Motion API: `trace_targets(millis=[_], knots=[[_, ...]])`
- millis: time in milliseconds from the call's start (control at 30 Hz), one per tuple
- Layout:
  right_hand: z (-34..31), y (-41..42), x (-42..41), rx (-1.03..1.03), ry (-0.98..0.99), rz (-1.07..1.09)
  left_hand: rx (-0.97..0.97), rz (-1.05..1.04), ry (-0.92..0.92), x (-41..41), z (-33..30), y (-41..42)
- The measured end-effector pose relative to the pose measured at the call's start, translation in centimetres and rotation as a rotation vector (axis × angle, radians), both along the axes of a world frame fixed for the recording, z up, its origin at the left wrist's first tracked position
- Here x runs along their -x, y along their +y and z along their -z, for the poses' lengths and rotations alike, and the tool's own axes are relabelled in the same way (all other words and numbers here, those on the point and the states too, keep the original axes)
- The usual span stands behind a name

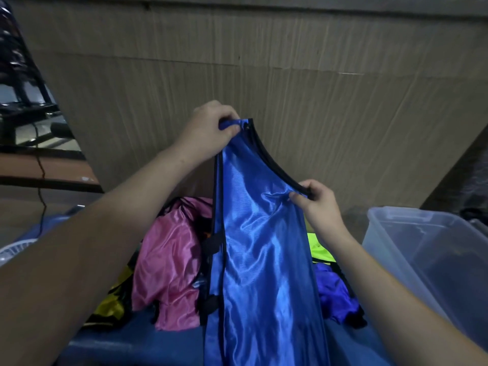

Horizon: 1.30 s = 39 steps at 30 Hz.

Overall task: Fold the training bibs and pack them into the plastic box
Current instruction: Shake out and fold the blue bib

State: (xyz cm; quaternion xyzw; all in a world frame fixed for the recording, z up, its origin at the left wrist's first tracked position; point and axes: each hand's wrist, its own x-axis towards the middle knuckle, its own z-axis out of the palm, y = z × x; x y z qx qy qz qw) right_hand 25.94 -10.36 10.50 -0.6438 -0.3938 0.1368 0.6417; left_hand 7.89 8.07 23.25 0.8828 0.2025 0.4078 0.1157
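Hands hold a shiny blue bib (258, 247) upright: the left hand (208, 128) pinches its top strap, the right hand (317, 204) pinches the black-trimmed curved edge lower down. Behind it lie pink (171, 260), yellow (111, 305) and purple (335, 294) bibs in a heap, with the clear plastic box (390, 233) just right, against a cardboard wall (290, 75).

Single head-worn view, facing forward and down, close over raised hands (264, 165)

shiny blue bib (258, 254), black trim, pink bib (171, 262)
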Motion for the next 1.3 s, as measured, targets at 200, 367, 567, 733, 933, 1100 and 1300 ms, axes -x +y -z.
trace_targets(millis=[200,367,567,733,933,1100,1300], knots=[[0.8,-0.9,-0.1,0.021,-0.009,-0.023,0.002,0.026,0.027,0.7,0.8,-1.3],[2.1,-3.1,0.0,0.091,-0.037,-0.023,-0.028,0.055,0.077,2.8,2.5,-5.1],[4.1,-6.7,1.2,0.284,-0.262,-0.024,-0.056,0.059,0.167,6.6,6.1,-11.5],[5.6,-9.7,2.6,0.373,-0.348,-0.050,-0.082,0.010,0.217,9.9,9.2,-16.7],[8.4,-13.1,4.2,0.457,-0.545,-0.067,-0.165,0.058,0.271,12.8,15.0,-21.8],[11.2,-15.3,4.8,0.561,-0.736,-0.170,-0.156,0.162,0.428,13.8,20.9,-24.9],[12.9,-16.1,4.6,0.729,-0.876,-0.343,-0.098,0.180,0.670,13.1,25.7,-26.1]])
